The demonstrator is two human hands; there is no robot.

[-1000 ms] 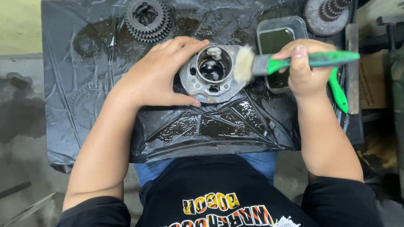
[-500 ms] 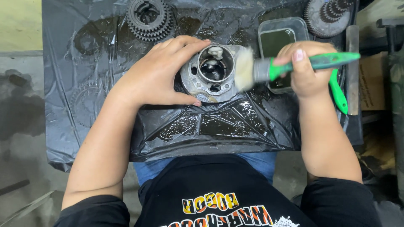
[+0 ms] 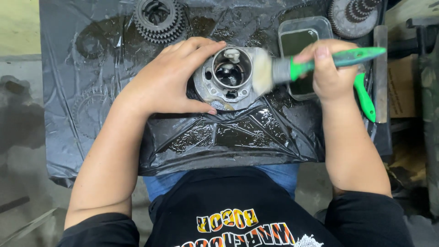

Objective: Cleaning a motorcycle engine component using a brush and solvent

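- Cylinder housing (image 3: 227, 75) sits bore-up at centre of the counter, on black plastic sheeting (image 3: 228, 132) that is wet with dark oily fluid.
- Left hand (image 3: 171, 80) cups its left side, fingers over the top rim, thumb along the lower flange. Grip is closed around the part; my read: it keeps the part from sliding on the slick sheet while it gets brushed.
- Right hand (image 3: 330, 73) is clamped on the green handle of a paintbrush (image 3: 292, 68), held roughly level, bristles touching the right edge of the housing rim.
- Clear plastic tub (image 3: 302, 43) of dark liquid sits just right of the housing, under the brush handle. Likely parked there for a short dip.
- Sheeting probably serves as spill cover: fluid pools in its folds below the part.
- Housing look: grey cast metal, round bore, flanged base with small holes, grime and wet film on the flange. A pale lump shows inside the bore at top; can't tell what it is.
- Gear cluster (image 3: 159, 19) lies above the left hand, well clear. Second gear stack (image 3: 354, 16) at top right, near the tub.
- Green-handled tool (image 3: 365, 97) lies just right of the right hand; type unclear.
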